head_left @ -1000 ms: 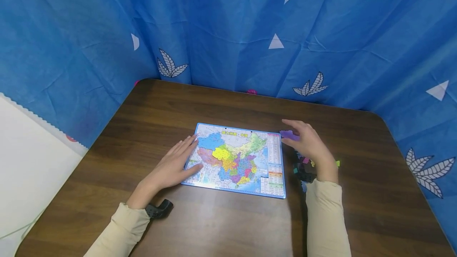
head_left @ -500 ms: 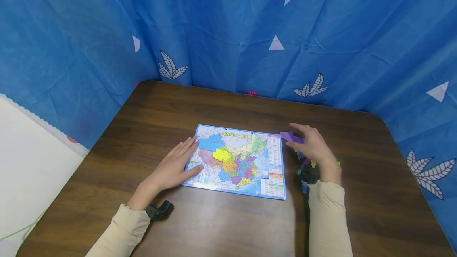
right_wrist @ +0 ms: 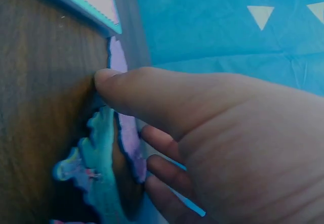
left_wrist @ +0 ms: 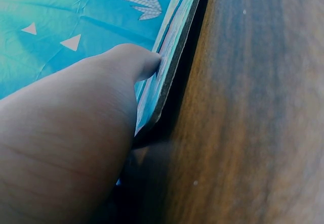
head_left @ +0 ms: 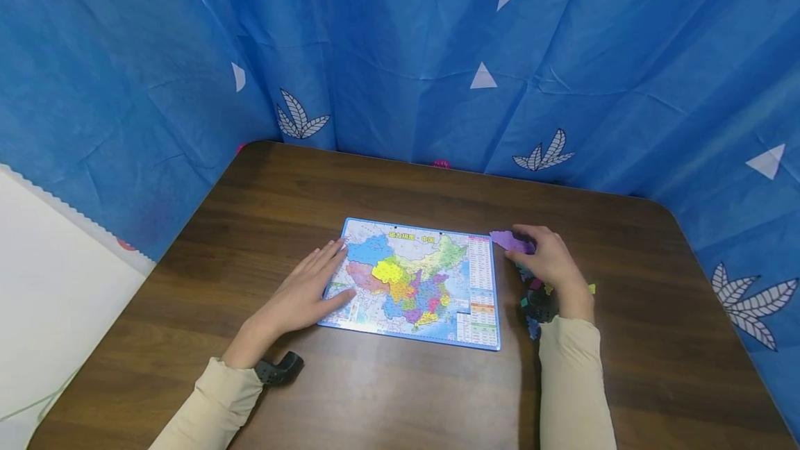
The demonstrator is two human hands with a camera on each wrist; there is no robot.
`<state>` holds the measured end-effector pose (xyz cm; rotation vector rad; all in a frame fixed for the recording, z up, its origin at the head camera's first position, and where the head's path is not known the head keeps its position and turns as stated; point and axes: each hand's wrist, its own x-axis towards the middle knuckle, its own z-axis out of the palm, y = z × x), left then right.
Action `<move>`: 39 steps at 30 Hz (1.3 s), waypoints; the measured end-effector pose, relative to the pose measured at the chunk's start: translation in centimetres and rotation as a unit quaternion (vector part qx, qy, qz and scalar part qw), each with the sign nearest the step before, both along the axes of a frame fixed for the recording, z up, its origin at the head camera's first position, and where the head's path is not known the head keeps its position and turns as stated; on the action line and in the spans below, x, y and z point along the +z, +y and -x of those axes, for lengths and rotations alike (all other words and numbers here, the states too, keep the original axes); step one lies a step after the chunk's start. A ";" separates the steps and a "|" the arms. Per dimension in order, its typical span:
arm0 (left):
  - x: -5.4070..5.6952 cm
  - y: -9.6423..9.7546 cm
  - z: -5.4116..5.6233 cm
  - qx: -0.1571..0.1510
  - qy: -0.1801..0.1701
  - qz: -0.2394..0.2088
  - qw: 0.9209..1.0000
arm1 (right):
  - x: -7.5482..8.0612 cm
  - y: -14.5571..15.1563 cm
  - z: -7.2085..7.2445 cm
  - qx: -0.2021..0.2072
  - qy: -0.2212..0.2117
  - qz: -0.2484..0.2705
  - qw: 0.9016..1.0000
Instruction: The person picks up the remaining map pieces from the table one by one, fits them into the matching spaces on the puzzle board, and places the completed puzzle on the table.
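Note:
A map puzzle board (head_left: 400, 297) with a blue rim and colored regions lies mid-table. My left hand (head_left: 305, 292) rests on its left edge with the fingers fairly straight. In the left wrist view, the thumb (left_wrist: 134, 62) touches the board's face beside its edge (left_wrist: 172, 77). Off the board's upper right corner is a purple puzzle piece (head_left: 507, 240). Curled fingers and thumb of my right hand (head_left: 550, 259) hold this piece at its right part. The right wrist view has the thumb (right_wrist: 121, 85) in front of the purple piece (right_wrist: 130, 143) and fingertips behind it.
Several smaller puzzle pieces lie under and beside the right wrist, among them a blue one (head_left: 532, 328) and a yellow-green one (head_left: 592, 289). A teal piece (right_wrist: 98, 153) sits close to the purple one. Blue curtain (head_left: 400, 54) hangs behind the brown table (head_left: 387, 394).
My right hand has shifted slightly right and lowered, its index finger and thumb closing on the purple piece. My left hand has stayed on the board.

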<state>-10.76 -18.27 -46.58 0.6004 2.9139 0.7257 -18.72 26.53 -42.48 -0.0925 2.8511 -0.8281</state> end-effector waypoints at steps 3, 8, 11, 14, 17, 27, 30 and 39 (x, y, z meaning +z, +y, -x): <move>0.0 0.0 0.0 -0.001 0.001 -0.002 1.000 | -0.2 0.0 0.1 -0.005 0.001 -0.002 1.000; 0.0 0.0 0.0 0.001 -0.001 -0.003 1.000 | -0.6 0.0 0.2 -0.014 0.005 -0.009 1.000; -0.1 0.0 0.0 0.001 0.000 -0.002 1.000 | -0.7 0.0 0.2 -0.019 0.007 -0.011 1.000; -0.1 0.0 0.0 0.001 0.003 -0.001 1.000 | -0.9 -0.1 0.1 -0.025 0.007 -0.008 1.000; -0.2 0.0 -0.1 0.003 0.000 0.000 1.000 | -0.9 -0.1 0.1 -0.030 0.010 -0.005 0.999; -0.1 0.0 0.0 0.000 0.000 -0.001 1.000 | -1.0 0.0 0.0 -0.035 0.020 0.001 0.999; -0.2 -0.1 0.0 0.001 0.002 -0.001 1.000 | -1.0 -0.1 0.0 -0.037 0.020 0.000 0.999; -0.2 -0.1 0.0 0.002 -0.004 0.002 1.000 | -0.8 -0.2 0.0 -0.038 0.026 -0.002 0.999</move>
